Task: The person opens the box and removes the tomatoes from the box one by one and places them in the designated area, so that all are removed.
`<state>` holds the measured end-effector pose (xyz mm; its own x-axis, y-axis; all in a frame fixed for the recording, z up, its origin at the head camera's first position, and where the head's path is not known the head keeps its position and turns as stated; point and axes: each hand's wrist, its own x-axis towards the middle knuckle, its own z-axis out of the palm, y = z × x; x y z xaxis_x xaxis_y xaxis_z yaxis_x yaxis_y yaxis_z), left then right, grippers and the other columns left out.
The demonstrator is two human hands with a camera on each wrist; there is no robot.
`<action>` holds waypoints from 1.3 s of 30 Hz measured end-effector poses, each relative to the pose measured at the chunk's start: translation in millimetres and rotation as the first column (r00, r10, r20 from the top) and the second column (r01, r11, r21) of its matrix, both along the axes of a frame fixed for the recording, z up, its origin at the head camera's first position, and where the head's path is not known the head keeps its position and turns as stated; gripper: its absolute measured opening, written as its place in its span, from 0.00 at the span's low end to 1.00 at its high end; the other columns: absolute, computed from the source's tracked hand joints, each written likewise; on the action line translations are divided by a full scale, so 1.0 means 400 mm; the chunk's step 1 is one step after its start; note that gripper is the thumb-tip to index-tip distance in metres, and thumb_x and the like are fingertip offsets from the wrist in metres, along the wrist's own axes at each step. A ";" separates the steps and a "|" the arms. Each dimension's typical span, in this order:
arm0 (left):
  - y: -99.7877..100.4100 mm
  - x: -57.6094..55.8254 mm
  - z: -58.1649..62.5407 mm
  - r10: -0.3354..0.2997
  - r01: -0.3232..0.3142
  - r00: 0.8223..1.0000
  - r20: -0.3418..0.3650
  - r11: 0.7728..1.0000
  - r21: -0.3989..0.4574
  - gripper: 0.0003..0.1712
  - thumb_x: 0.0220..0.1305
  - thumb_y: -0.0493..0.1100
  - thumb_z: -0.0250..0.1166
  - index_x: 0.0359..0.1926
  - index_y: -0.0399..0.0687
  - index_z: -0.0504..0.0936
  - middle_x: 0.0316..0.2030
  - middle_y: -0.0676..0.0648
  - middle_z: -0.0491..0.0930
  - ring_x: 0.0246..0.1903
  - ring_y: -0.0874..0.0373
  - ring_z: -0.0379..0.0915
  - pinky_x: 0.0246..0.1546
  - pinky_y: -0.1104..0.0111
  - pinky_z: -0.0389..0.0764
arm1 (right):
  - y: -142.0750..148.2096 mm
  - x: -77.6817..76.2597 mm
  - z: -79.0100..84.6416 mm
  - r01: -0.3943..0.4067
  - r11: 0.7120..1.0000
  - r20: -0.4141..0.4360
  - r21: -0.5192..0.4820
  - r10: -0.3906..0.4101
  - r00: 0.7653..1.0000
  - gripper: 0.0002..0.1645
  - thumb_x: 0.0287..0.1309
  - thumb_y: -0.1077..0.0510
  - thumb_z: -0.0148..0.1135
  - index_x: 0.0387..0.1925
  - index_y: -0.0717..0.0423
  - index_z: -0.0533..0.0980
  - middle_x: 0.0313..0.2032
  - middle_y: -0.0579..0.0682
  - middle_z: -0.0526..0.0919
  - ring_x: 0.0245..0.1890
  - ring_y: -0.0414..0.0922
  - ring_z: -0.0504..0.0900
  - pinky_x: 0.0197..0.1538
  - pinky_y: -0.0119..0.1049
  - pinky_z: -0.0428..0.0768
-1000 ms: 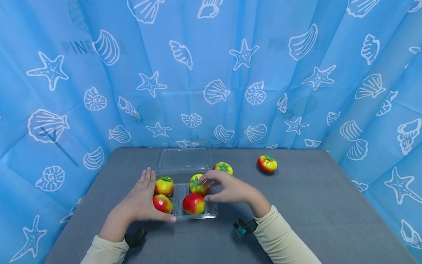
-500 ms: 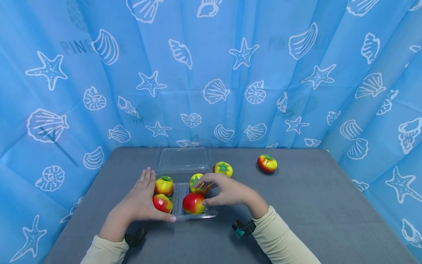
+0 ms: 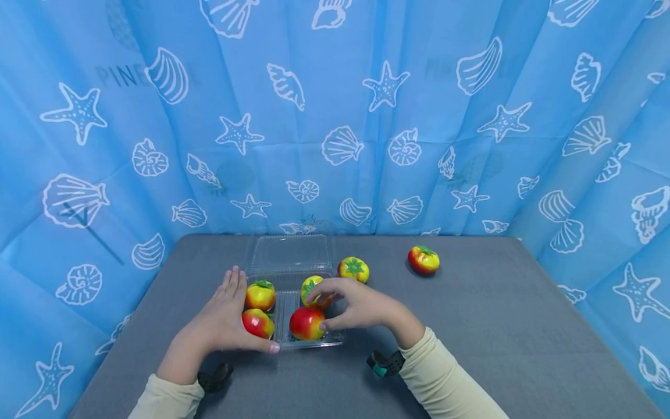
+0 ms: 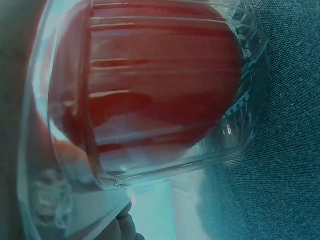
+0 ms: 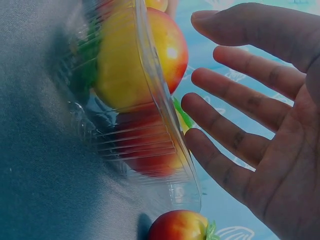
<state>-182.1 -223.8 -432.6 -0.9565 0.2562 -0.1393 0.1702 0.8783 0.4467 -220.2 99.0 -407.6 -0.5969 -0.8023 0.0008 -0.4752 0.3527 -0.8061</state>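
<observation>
A clear plastic clamshell box [image 3: 335, 338] lies with its lid tipped back, two red-and-yellow toy fruits with green leafy tops on each side. My left hand [image 3: 222, 320] lies straight-fingered along the box's left side, its thumb stretched across the front edge. Beside it are the back-left fruit [image 3: 260, 297] and front-left fruit [image 3: 256, 323]. My right hand [image 3: 361, 302] hovers at the right side, fingers loosely bent and gripping nothing. It partly covers the back-right fruit [image 3: 310, 285]; its thumb overlaps the edge of the front-right fruit [image 3: 306, 323]. In the right wrist view the fingers [image 5: 232, 120] are spread beside the rim.
One matching fruit [image 3: 353, 269] sits just behind the box's right corner, another [image 3: 424, 260] farther right on the grey table [image 3: 497, 326]. The clear lid [image 3: 292, 253] lies toward the back. A blue curtain [image 3: 335, 116] with shell prints hangs behind the table.
My right hand has shifted slightly toward the front, its thumb coming over the edge of the front-right fruit. The left hand and the fruits stay in place.
</observation>
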 end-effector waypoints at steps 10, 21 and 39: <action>0.000 0.001 -0.002 0.003 -0.003 1.000 -0.008 1.000 -0.004 0.95 0.32 0.84 0.77 0.84 0.32 0.40 0.85 0.30 0.36 0.83 0.27 0.30 0.78 0.30 0.51 | -0.006 0.010 0.008 0.008 0.999 0.009 0.038 -0.008 1.000 0.28 0.64 0.58 0.74 0.64 0.51 0.80 0.62 0.47 0.84 0.58 0.48 0.82 0.65 0.55 0.83; 0.000 0.001 0.002 0.003 -0.003 1.000 -0.002 1.000 -0.003 0.95 0.32 0.84 0.77 0.84 0.32 0.40 0.85 0.30 0.36 0.83 0.27 0.30 0.79 0.30 0.50 | -0.010 0.011 0.007 0.015 0.999 0.005 0.033 -0.015 1.000 0.27 0.63 0.58 0.75 0.64 0.51 0.80 0.61 0.47 0.84 0.57 0.48 0.83 0.64 0.55 0.83; -0.001 0.000 0.001 -0.001 0.001 1.000 -0.003 1.000 -0.001 0.95 0.32 0.84 0.77 0.84 0.32 0.40 0.85 0.30 0.36 0.83 0.27 0.30 0.79 0.31 0.50 | -0.016 0.009 -0.007 0.002 0.999 -0.023 0.041 -0.001 1.000 0.28 0.60 0.57 0.78 0.62 0.49 0.81 0.62 0.44 0.83 0.59 0.44 0.81 0.68 0.53 0.81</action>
